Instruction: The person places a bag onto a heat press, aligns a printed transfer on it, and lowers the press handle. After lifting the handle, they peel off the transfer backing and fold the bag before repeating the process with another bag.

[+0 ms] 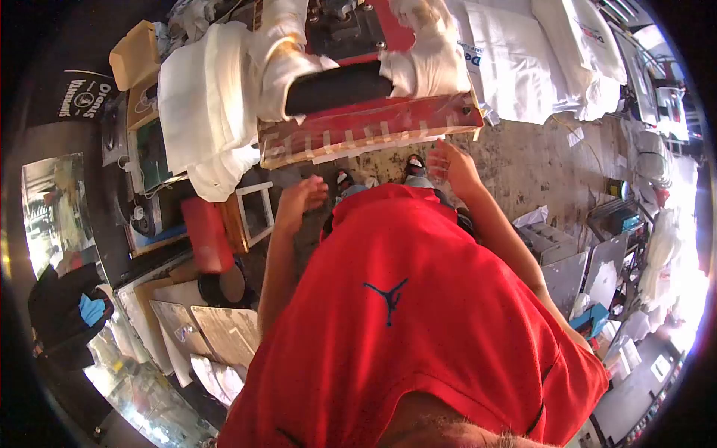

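Note:
My left hand (302,197) hangs in the air left of my body, fingers loosely apart, with nothing in it. On the other side, my right hand (452,164) is also bare, its fingers spread close below the right front corner of a red work stand (366,119). Strips of tape run along the stand's worn front edge. A flat black panel (340,89) lies on top of it, between two arms wrapped in stained white cloth (424,48). Behind the panel sits dark machinery (340,26).
Long white fabric (209,97) drapes at the left; more white printed cloth (515,67) lies at the right. A red box-like object (207,235) and a white frame (256,213) stand by my left arm. Grey boxes (549,240) are at the right. Beneath is a stained floor (523,168).

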Tool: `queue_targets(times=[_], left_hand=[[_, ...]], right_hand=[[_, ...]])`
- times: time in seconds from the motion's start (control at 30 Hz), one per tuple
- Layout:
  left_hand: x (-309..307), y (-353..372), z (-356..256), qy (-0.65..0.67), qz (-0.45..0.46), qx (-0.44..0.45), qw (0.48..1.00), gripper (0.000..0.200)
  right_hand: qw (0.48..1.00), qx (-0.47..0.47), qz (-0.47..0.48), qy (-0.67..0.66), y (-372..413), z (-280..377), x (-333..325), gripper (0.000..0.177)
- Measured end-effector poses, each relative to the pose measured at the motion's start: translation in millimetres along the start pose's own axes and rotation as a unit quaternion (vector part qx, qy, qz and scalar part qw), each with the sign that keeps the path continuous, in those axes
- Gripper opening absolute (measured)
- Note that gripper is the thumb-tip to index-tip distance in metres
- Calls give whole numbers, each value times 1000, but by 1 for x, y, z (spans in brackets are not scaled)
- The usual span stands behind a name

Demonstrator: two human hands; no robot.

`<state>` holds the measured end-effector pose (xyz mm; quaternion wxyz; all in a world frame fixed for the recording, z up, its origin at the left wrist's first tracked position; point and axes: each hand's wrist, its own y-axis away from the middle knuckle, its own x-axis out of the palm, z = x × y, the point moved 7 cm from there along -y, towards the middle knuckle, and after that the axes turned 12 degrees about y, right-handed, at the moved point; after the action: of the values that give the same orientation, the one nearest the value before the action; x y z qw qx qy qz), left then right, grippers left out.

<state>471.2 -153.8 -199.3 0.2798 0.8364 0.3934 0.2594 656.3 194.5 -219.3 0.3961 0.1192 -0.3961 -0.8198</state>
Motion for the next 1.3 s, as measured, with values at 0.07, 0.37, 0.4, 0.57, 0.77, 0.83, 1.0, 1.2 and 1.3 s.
queue_targets(times=[0.07,0.37,0.4,0.57,0.77,0.83,1.0,1.2,1.3], left_hand=[[1,-6,-2,124,-84,37,988,41],[3,-28,-8,129,-226,100,960,44],[2,-27,-6,136,-235,85,959,43],[4,-22,-1,172,-242,19,955,36],[5,-24,-19,198,-181,116,956,24],[10,-20,-30,220,-158,133,954,19],[14,-22,-45,158,-173,139,962,19],[2,-28,-39,-36,-204,97,973,18],[4,-16,-53,-215,-275,201,915,19]], right_hand=[[999,-14,-39,-3,3,18,1,38],[996,-68,-57,25,-12,27,-5,21],[996,-68,-59,23,-14,25,-8,21],[996,-50,-63,38,-2,27,-1,20],[992,-90,-37,82,3,37,4,23],[990,-106,-47,82,3,41,5,23],[986,-128,-67,87,-2,45,3,21],[980,-97,-84,153,-15,26,-11,24],[854,-180,-248,420,15,56,-10,25]])
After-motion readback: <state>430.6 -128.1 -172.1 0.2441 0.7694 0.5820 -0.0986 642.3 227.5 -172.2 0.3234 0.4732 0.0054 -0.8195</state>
